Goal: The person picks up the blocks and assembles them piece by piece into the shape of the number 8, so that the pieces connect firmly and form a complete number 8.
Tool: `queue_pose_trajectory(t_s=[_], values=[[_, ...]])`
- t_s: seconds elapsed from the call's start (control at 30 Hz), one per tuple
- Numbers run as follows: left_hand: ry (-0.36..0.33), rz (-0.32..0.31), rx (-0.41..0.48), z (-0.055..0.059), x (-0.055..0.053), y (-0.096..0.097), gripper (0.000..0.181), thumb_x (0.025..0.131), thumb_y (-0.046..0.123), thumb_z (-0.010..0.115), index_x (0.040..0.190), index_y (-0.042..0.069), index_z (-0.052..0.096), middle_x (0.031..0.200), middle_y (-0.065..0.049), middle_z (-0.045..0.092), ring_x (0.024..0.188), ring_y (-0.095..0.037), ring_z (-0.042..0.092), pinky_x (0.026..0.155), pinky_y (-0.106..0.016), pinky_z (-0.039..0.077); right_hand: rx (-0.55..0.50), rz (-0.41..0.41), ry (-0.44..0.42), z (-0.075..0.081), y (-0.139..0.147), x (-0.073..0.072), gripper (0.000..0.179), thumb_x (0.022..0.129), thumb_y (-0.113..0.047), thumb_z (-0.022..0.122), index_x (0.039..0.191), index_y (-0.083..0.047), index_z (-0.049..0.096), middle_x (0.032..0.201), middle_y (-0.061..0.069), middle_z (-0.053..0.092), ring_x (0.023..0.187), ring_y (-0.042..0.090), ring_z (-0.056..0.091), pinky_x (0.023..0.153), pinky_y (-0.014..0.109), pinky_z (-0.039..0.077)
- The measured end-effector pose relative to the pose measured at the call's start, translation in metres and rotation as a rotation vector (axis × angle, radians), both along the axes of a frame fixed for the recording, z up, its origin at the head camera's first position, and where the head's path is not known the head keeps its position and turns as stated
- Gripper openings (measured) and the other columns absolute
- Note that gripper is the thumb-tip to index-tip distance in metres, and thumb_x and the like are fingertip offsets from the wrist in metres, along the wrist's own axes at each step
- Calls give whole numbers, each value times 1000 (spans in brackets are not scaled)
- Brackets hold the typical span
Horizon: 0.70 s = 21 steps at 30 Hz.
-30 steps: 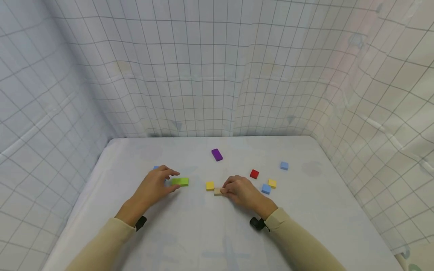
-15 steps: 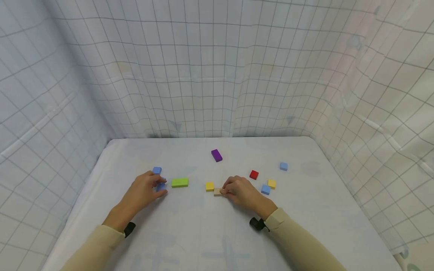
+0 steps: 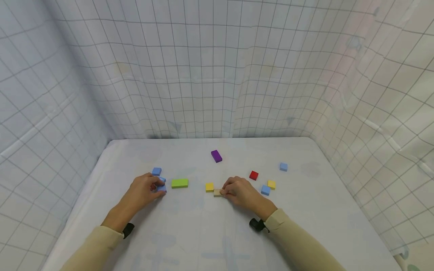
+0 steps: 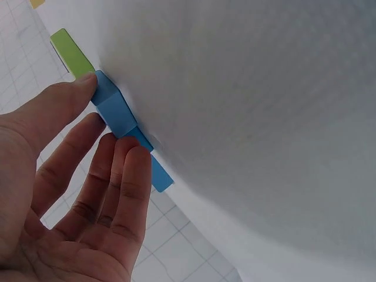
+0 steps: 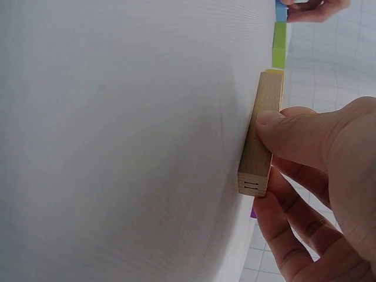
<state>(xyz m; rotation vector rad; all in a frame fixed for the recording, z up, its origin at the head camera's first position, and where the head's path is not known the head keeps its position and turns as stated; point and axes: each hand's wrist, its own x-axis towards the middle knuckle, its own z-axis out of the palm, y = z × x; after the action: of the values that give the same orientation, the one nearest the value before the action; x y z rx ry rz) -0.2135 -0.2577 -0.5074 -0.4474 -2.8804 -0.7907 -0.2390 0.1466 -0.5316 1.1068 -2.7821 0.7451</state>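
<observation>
At the left of the table, my left hand point(image 3: 140, 192) pinches a blue block point(image 4: 115, 106) between thumb and fingers. Two more blue blocks lie just behind it; the farthest point(image 3: 156, 171) is apart from the hand, the middle one partly hidden by my fingers. A bare wooden block point(image 5: 261, 138) lies near the middle of the table, and my right hand point(image 3: 242, 192) grips it with thumb and fingertips. Its left end is right at a yellow block point(image 3: 209, 187). A longer green block point(image 3: 179, 183) lies between the two hands.
A purple block point(image 3: 216, 156) lies farther back. Right of my right hand are a red block point(image 3: 254, 175), a second yellow block point(image 3: 271, 184) and two blue blocks point(image 3: 266, 190). Grid-patterned curtains point(image 3: 217, 75) hang behind and beside the white-covered table point(image 3: 203, 233).
My left hand has moved left, away from the green block to the blue blocks, and its fingers have closed on the nearest one. The right hand has stayed on the wooden block.
</observation>
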Motion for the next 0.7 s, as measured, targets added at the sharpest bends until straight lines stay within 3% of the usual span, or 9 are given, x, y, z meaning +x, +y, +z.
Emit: queue_pose_trajectory(t_s=[0.7], values=[[-20, -17, 48, -3, -1, 0, 24, 90, 10, 101, 107, 3, 86, 109, -13, 80, 89, -21, 78, 77, -31, 65, 1, -10, -7, 2, -2, 4, 9, 105, -15, 90, 112, -12, 95, 115, 2, 86, 109, 20, 76, 96, 35, 67]])
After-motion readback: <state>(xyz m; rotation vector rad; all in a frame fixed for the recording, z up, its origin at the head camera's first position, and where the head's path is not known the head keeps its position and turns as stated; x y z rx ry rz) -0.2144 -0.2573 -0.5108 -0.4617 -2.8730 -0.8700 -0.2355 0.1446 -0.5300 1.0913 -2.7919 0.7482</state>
